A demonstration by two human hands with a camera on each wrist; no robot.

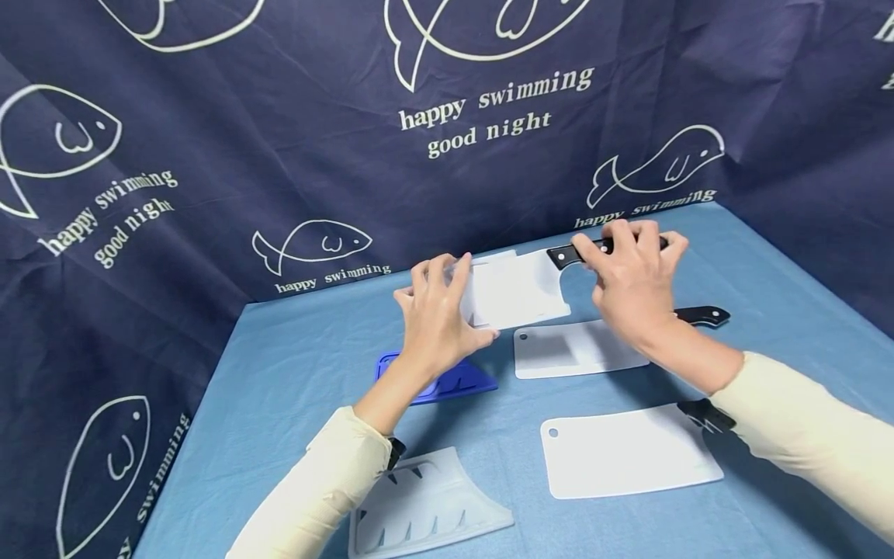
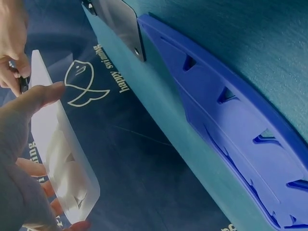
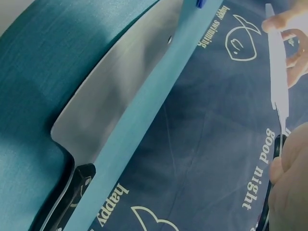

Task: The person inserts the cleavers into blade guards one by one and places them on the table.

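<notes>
Between hands [image 1: 436, 314] [image 1: 632, 276], cleaver [image 1: 541, 286] apparently partly inside white sheath [image 2: 70, 161]; right grips handle [image 1: 561, 257], left holds sheath.

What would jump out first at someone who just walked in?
Probably the large cleaver held above the table: the right hand grips its black handle, while the left hand holds a white cover around part of the blade. Next, perhaps, two more cleavers lying at the right and a bright blue cover partly behind the left arm. Behind everything hangs a dark curtain printed with fish.
</notes>
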